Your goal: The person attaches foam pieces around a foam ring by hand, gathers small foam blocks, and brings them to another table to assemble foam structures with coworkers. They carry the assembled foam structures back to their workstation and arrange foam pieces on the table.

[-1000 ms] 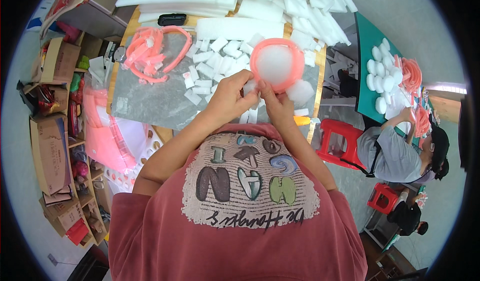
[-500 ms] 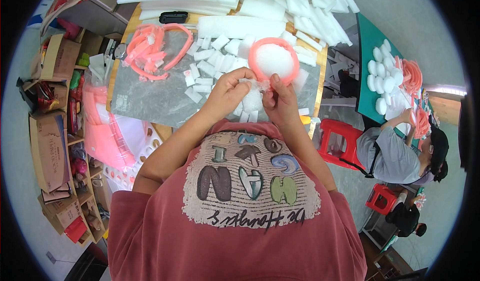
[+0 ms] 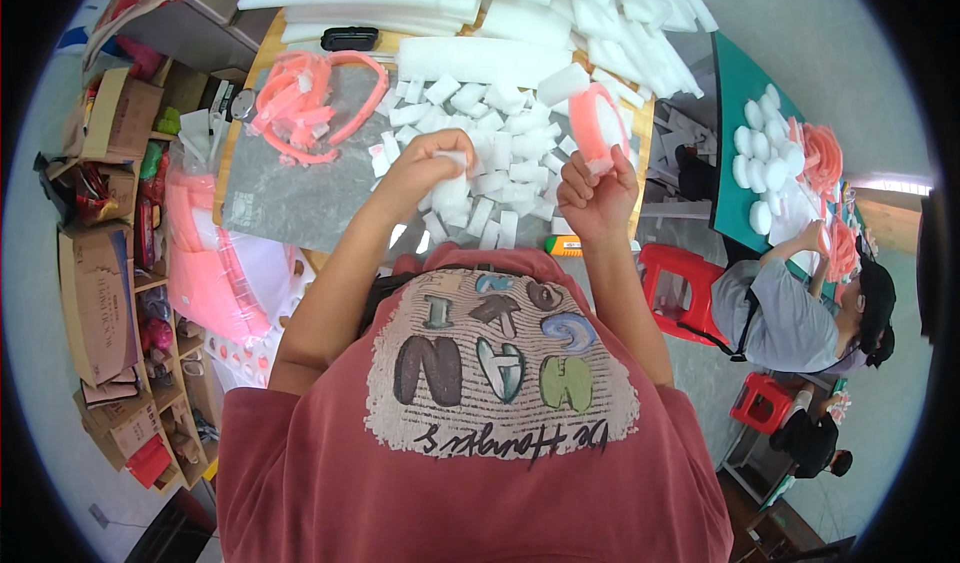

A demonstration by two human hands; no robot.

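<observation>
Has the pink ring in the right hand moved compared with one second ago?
Yes. The pink ring has turned from facing the camera to edge-on, and shifted right toward the grey mat's right edge, held up by the right hand.

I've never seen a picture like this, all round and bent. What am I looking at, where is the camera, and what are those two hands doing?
The camera sits on a person's head and looks down, so you see their red shirt and both forearms reaching forward. Its wide lens bends straight edges near the rim. No machine here: just two bare hands.

The left hand pinches a small white foam piece. The right hand holds a pink ring on edge.

Below them is a table with a grey mat, strewn with a pile of white foam blocks. More pink rings lie at the mat's far left corner, and long foam strips are heaped at the back.

On the right, another person sits at a green table with similar white and pink parts.
</observation>
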